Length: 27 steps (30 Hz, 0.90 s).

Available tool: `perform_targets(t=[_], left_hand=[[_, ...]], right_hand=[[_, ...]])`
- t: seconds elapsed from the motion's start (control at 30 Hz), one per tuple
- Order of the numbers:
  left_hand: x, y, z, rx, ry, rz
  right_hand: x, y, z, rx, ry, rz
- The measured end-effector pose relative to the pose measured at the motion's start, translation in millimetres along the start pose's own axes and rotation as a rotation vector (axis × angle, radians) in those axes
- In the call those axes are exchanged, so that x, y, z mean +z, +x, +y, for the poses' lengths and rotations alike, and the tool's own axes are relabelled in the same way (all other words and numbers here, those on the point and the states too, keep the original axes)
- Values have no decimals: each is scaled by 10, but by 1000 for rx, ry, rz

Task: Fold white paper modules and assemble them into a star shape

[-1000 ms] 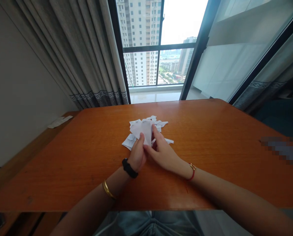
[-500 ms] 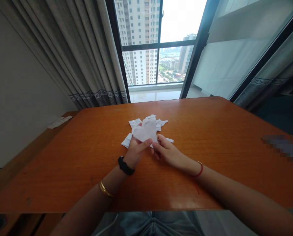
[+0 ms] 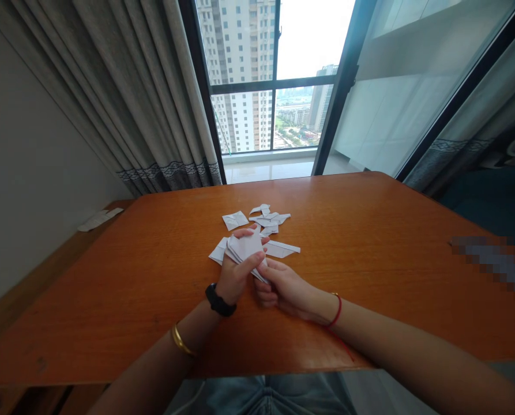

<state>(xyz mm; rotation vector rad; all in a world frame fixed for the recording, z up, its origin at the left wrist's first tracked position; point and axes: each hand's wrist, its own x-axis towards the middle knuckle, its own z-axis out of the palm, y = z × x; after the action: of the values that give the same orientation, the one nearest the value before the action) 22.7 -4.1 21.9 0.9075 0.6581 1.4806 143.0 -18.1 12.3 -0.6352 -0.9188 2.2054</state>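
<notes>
head view: gripping a layered white paper stack narrowly in fingers of left hand and right hand, over the orange-brown wooden table, near of far folded white paper pieces, perhaps risking slipped layers if pinched too loosely.

Black band on the left wrist, gold bangle gleaming up-arm from it! Across from the band, right wrist, red cord; lower than the band, bluish jeans!

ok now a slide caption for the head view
The left hand and right hand grip layered white paper over an orange-brown table, with folded white pieces lying nearby.
</notes>
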Motion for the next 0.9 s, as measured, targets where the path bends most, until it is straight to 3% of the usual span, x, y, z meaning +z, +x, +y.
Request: perform_targets(t=[0.4, 0.67, 0.9], left_hand=[[17, -12, 29, -67, -20, -31], [-53, 55, 40, 46, 13, 88], [-33, 67, 79, -98, -90, -65]], right_hand=[[28, 20, 11, -37, -83, 38], [-12, 31, 69, -41, -210, 9], [-14, 25, 46, -159, -335, 37]])
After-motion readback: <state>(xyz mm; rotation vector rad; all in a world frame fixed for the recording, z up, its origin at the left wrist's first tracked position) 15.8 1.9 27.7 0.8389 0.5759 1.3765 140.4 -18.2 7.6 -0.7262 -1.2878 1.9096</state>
